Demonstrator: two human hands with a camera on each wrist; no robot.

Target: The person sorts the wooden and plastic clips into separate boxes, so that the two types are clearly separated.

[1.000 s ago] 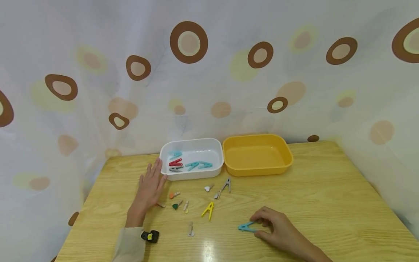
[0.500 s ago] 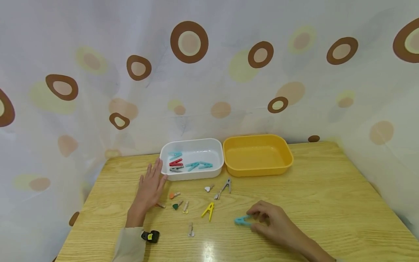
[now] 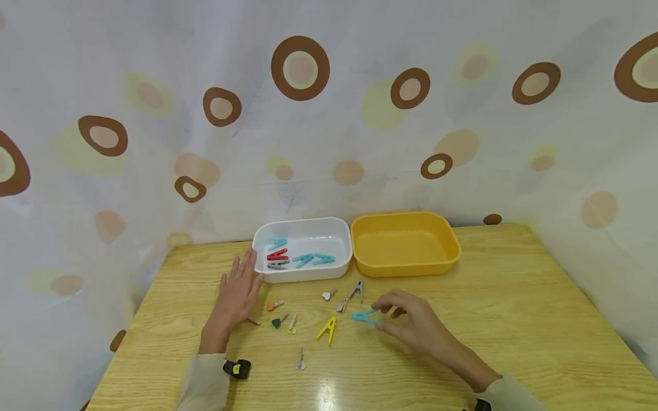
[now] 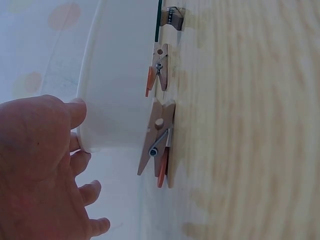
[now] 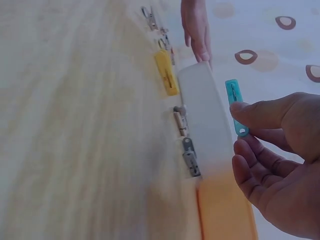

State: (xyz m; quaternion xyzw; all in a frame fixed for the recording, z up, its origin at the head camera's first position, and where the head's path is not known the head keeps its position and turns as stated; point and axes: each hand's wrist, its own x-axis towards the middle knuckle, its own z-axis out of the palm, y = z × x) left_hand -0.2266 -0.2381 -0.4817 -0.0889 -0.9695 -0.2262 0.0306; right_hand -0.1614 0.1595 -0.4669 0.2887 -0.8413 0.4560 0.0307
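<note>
My right hand pinches a light blue plastic clothespin by its handle ends, thumb on one arm and fingertips on the other. In the right wrist view this clothespin is held up above the table. My left hand lies with fingers extended against the left end of the white tray. That tray contains several blue clothespins, a red one and a grey one. A small wooden clothespin shows near my left hand in the left wrist view.
Right of the white tray stands a yellow tray. On the table in front lie a yellow clothespin, a grey clothespin and several small wooden ones, among them a green-topped clip and a white heart clip. A patterned curtain hangs behind.
My right hand has carried the blue clothespin away from me and to the left, toward the grey clothespin. My left hand stays at the white tray.
</note>
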